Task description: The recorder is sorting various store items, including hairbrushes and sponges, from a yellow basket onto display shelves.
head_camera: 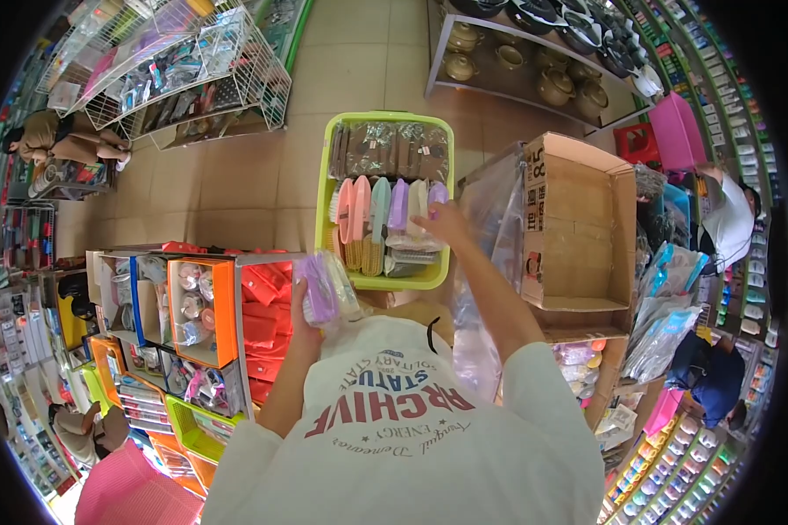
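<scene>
Before me stands a lime-green plastic basket (320, 216) with a row of scrubbing brushes in it. Pink brushes (354, 209), a teal brush (380, 205) and a purple brush (399, 203) stand side by side. My right hand (448, 226) reaches over the basket's right rim. Its fingers touch a cream brush (417, 197) and the rightmost purple brush (438, 191); whether they grip either is unclear. Left of the basket's near corner, my left hand (307, 331) holds a purple brush (320, 292) and a cream brush (343, 289) in clear plastic wrapping.
Brown plastic-wrapped packs (391, 151) fill the basket's far end. An open cardboard box (581, 230) stands at right, and a shelf with red packages (266, 308) at left. Wire racks (272, 85) and a pot shelf (446, 59) lie beyond. Other people are at both sides.
</scene>
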The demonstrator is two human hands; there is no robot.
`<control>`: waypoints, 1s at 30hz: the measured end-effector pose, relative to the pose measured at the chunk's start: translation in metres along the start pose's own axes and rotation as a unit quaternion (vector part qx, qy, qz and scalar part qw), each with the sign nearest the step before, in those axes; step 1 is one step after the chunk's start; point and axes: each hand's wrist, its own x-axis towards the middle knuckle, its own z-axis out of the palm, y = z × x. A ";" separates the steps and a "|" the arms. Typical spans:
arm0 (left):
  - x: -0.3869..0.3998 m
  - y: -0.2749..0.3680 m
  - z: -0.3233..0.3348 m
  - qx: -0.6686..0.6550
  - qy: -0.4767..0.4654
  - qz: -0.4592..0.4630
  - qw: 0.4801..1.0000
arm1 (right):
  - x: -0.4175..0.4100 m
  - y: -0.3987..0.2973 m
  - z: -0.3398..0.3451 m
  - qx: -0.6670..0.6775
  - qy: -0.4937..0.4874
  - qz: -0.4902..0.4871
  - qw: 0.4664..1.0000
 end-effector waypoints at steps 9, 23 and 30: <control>0.028 -0.002 0.002 0.034 -0.006 -0.011 0.999 | -0.010 0.033 0.015 0.108 0.023 0.034 0.993; 0.035 0.004 -0.003 -0.015 -0.003 -0.021 1.000 | -0.023 0.016 0.023 0.045 0.098 -0.038 0.993; 0.045 0.002 -0.010 -0.055 -0.034 -0.042 0.997 | -0.037 -0.020 0.015 -0.021 0.162 -0.082 0.983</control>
